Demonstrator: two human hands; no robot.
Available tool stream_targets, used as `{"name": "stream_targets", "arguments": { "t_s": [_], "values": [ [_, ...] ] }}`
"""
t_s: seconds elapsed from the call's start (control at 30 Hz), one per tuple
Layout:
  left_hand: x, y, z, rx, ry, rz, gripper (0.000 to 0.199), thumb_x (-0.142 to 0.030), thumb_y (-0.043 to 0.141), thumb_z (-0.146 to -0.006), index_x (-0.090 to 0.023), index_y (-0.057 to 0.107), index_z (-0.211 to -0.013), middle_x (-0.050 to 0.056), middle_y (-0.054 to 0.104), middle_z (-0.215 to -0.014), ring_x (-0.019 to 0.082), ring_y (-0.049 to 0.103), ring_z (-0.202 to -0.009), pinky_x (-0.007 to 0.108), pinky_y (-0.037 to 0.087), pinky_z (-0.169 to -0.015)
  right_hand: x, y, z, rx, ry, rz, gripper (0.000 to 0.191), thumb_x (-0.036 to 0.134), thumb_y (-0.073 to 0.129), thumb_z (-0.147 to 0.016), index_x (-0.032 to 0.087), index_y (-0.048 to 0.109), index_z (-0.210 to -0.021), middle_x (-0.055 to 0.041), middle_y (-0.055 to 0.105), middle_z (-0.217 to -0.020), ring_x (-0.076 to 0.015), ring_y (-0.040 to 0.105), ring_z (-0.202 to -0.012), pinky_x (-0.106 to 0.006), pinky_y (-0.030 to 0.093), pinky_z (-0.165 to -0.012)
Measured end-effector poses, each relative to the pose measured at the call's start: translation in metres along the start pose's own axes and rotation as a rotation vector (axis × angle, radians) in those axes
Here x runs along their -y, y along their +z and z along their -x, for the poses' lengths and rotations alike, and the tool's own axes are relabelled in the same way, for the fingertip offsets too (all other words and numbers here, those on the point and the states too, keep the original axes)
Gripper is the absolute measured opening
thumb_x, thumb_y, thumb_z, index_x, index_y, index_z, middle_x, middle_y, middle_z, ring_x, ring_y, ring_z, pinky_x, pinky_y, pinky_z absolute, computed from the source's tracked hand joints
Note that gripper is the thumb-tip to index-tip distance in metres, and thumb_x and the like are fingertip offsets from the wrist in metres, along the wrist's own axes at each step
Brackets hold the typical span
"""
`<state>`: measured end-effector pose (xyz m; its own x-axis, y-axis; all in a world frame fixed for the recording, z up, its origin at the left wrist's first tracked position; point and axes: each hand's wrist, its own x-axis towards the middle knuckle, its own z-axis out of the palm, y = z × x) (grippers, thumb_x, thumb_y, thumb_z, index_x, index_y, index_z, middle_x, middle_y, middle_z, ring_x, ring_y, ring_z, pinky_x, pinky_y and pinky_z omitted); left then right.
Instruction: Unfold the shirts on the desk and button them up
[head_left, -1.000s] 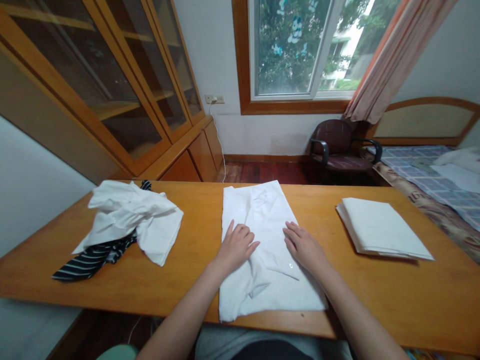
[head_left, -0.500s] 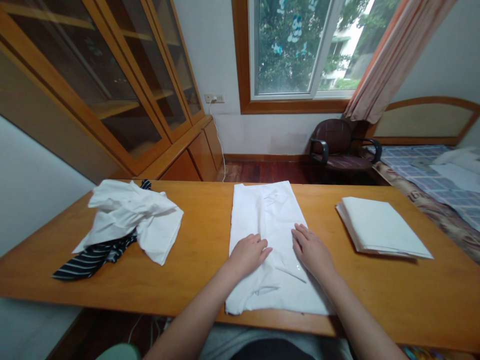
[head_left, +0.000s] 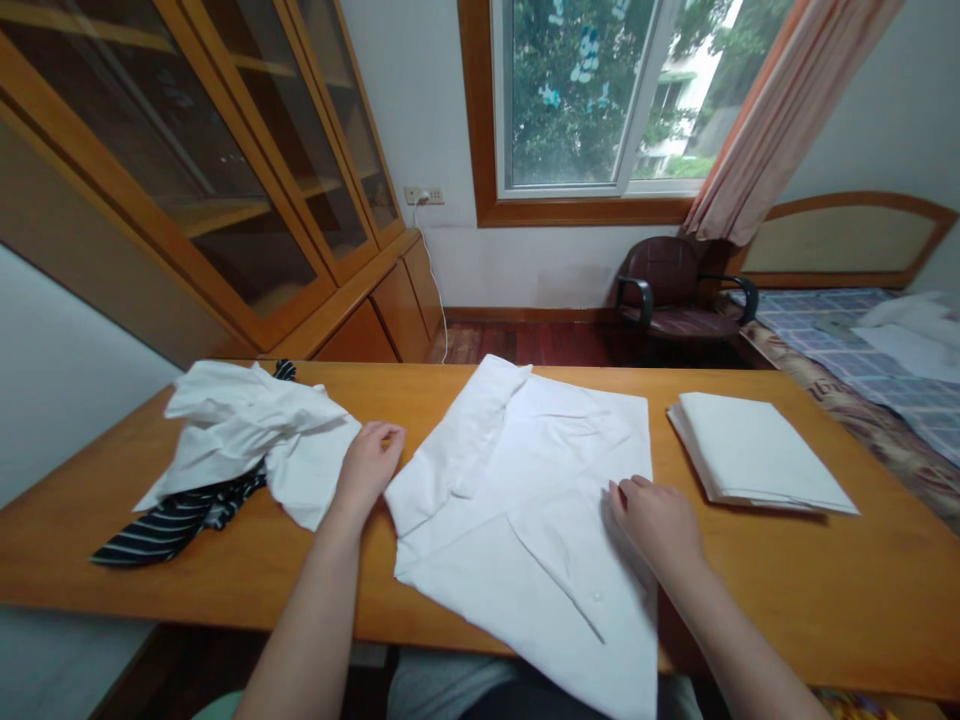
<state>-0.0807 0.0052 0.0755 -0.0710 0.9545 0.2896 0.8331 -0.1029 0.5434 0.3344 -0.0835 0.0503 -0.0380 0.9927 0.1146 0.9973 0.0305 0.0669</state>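
Note:
A white garment (head_left: 540,480) with a long slit and a small button lies spread at an angle on the table, its lower corner hanging over the front edge. My left hand (head_left: 369,462) is just off its left side, fingers loosely curled and nothing seen in them. On the garment's right part, my right hand (head_left: 660,515) has its fingers bent and pressed together at the cloth, pinching it. A folded flap runs along the garment's upper left.
Left on the wooden table (head_left: 420,615) lies a crumpled white cloth (head_left: 255,430) over a black striped cloth (head_left: 161,525). A folded white stack (head_left: 757,450) sits at the right. Beyond the table are a chair (head_left: 667,285), a bed and a glass-fronted cabinet (head_left: 247,170).
The garment has gone from a narrow upright fold to a wider, turned shape. My left hand has moved left off the cloth; my right hand moved slightly right and its fingers drew together.

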Motion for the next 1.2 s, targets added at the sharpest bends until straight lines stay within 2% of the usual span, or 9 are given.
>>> {"name": "stream_targets", "arguments": {
  "t_s": [0.1, 0.2, 0.3, 0.37, 0.53, 0.7, 0.87, 1.07, 1.2],
  "values": [
    [-0.004, -0.017, 0.005, -0.147, 0.083, -0.088, 0.019, -0.027, 0.049, -0.091, -0.017, 0.066, -0.09, 0.01, 0.067, -0.099, 0.027, 0.061, -0.099, 0.044, 0.047, -0.096, 0.006, -0.001, -0.005, -0.005, -0.032, -0.003, 0.039, 0.031, 0.044, -0.1, 0.017, 0.07, -0.076, -0.0085, 0.072, -0.077, -0.0214, 0.065, -0.066, -0.033, 0.037, -0.065],
    [-0.035, -0.011, 0.026, -0.131, 0.228, -0.057, 0.019, -0.026, 0.048, -0.094, -0.018, 0.066, -0.093, 0.007, 0.067, -0.098, 0.024, 0.061, -0.097, 0.042, 0.048, -0.094, 0.014, 0.004, -0.019, -0.082, -0.137, -0.083, 0.026, 0.027, 0.049, -0.098, 0.018, 0.071, -0.087, -0.0087, 0.072, -0.089, -0.0246, 0.065, -0.086, -0.033, 0.042, -0.076],
    [-0.076, 0.019, 0.063, 0.08, 0.367, 0.023, 0.021, -0.023, 0.047, -0.096, -0.02, 0.068, -0.098, 0.006, 0.069, -0.102, 0.021, 0.062, -0.101, 0.038, 0.051, -0.093, 0.021, 0.015, -0.037, -0.136, -0.265, -0.195, 0.019, 0.023, 0.053, -0.096, 0.018, 0.069, -0.104, -0.0097, 0.069, -0.111, -0.0257, 0.06, -0.106, -0.034, 0.044, -0.091],
    [-0.096, 0.045, 0.091, 0.241, 0.442, 0.023, 0.024, -0.026, 0.049, -0.098, -0.023, 0.068, -0.112, 0.007, 0.068, -0.117, 0.022, 0.059, -0.114, 0.039, 0.049, -0.101, 0.025, 0.024, -0.048, -0.14, -0.324, -0.227, 0.022, 0.021, 0.053, -0.095, 0.018, 0.068, -0.111, -0.0102, 0.066, -0.122, -0.0257, 0.056, -0.113, -0.035, 0.042, -0.099],
    [-0.102, 0.09, 0.13, 0.358, 0.433, -0.224, 0.049, -0.046, 0.049, -0.098, -0.025, 0.051, -0.142, 0.007, 0.048, -0.152, 0.034, 0.038, -0.143, 0.059, 0.036, -0.114, 0.032, 0.036, -0.057, -0.122, -0.305, -0.177, 0.028, 0.023, 0.054, -0.095, 0.02, 0.062, -0.122, -0.0119, 0.059, -0.133, -0.0279, 0.052, -0.119, -0.038, 0.044, -0.098],
    [-0.074, 0.097, 0.108, 0.34, 0.385, -0.355, 0.048, -0.043, 0.043, -0.101, -0.027, 0.048, -0.146, 0.005, 0.041, -0.157, 0.034, 0.03, -0.148, 0.06, 0.04, -0.11, 0.038, 0.024, -0.051, -0.057, -0.243, -0.104, 0.024, 0.027, 0.051, -0.097, 0.021, 0.061, -0.119, -0.0124, 0.06, -0.127, -0.0282, 0.054, -0.108, -0.037, 0.045, -0.085],
    [-0.044, 0.091, 0.068, 0.36, 0.436, -0.404, 0.048, -0.038, 0.044, -0.101, -0.029, 0.043, -0.148, 0.004, 0.037, -0.159, 0.031, 0.038, -0.143, 0.061, 0.04, -0.11, 0.05, 0.01, -0.042, 0.004, -0.204, -0.071, 0.019, 0.031, 0.053, -0.097, 0.019, 0.062, -0.109, -0.0132, 0.061, -0.111, -0.0285, 0.054, -0.103, -0.036, 0.044, -0.082],
    [-0.019, 0.08, 0.028, 0.298, 0.402, -0.471, 0.042, -0.025, 0.046, -0.099, -0.024, 0.053, -0.141, 0.01, 0.055, -0.145, 0.031, 0.052, -0.13, 0.064, 0.03, -0.114, 0.081, -0.003, -0.017, 0.12, -0.23, -0.087, 0.017, 0.026, 0.049, -0.097, 0.016, 0.064, -0.101, -0.0121, 0.063, -0.104, -0.0247, 0.062, -0.092, -0.032, 0.044, -0.073],
    [-0.025, 0.079, 0.029, 0.257, 0.393, -0.425, 0.035, -0.019, 0.047, -0.096, -0.02, 0.064, -0.126, 0.011, 0.064, -0.13, 0.029, 0.056, -0.124, 0.056, 0.034, -0.115, 0.1, -0.009, 0.002, 0.284, -0.338, -0.2, 0.026, 0.029, 0.045, -0.098, 0.017, 0.068, -0.091, -0.0088, 0.069, -0.09, -0.0212, 0.066, -0.077, -0.03, 0.043, -0.065]
  ]
}}
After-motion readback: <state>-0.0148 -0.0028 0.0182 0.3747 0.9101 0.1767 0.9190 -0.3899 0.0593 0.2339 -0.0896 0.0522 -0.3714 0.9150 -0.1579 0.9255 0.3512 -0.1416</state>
